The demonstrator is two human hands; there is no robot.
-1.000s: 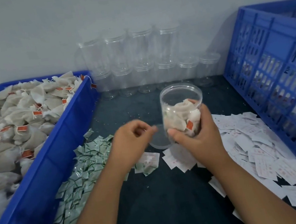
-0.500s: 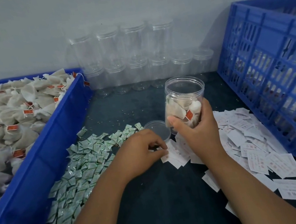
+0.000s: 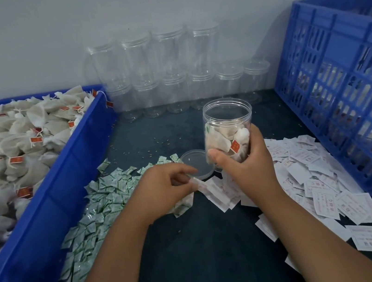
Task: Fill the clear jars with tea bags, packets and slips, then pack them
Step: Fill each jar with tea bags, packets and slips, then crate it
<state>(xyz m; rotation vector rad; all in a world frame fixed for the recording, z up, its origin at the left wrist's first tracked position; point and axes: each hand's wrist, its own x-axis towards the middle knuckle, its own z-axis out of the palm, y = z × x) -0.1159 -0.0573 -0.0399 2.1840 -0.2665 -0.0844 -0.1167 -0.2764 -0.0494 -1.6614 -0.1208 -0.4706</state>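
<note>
My right hand (image 3: 247, 167) grips an open clear jar (image 3: 226, 119) upright above the table; tea bags with red tags fill its lower part. Just left of it, my left hand (image 3: 165, 188) pinches the end of a white paper slip (image 3: 208, 187) at the edge of the slip pile (image 3: 313, 181). The jar's clear lid (image 3: 196, 167) lies flat on the table between the two hands. Green-and-white packets (image 3: 98, 210) are spread on the table to the left. Loose tea bags (image 3: 10, 144) fill the blue bin (image 3: 51, 206) at far left.
Two stacked rows of empty lidded clear jars (image 3: 169, 70) stand against the back wall. A blue slatted crate (image 3: 349, 100) takes up the right side. Dark table surface (image 3: 211, 258) lies bare between my forearms.
My left hand has dropped from near the jar to the slips and pinched one. The jar in my right hand has stayed upright with little movement.
</note>
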